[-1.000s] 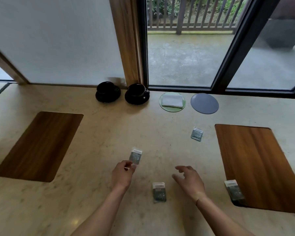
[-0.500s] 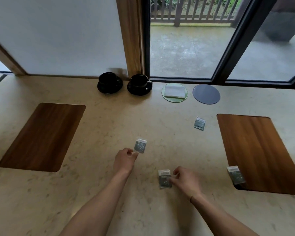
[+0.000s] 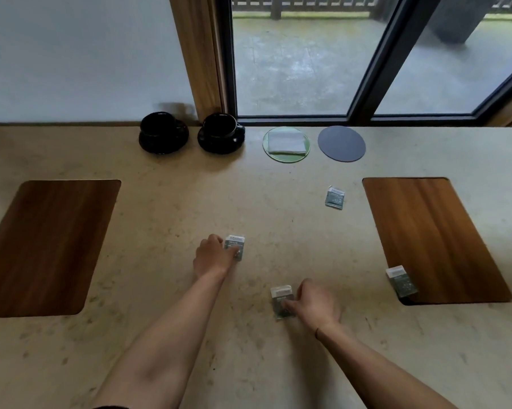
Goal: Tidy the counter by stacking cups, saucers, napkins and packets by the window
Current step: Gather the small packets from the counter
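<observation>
Left hand (image 3: pixel 212 255) and right hand (image 3: pixel 315 302) each pinch a packet (image 3: pixel 234 247), (image 3: pixel 282 301), labels too blurred to read

Four grey packets on counter: two mid-counter (image 3: pixel 234 247) (image 3: pixel 282 302), one by right mat (image 3: pixel 334 198), one overlapping it (image 3: pixel 401 282). Two black cups on saucers (image 3: pixel 163 136) (image 3: pixel 221 133) and a napkin (image 3: pixel 286 142) by window.

Two dark wooden inlays sit in the counter, one at the left (image 3: pixel 46 246) and one at the right (image 3: pixel 432 237). Behind stand a white wall (image 3: pixel 77 54) and a wooden post (image 3: pixel 195 51).
</observation>
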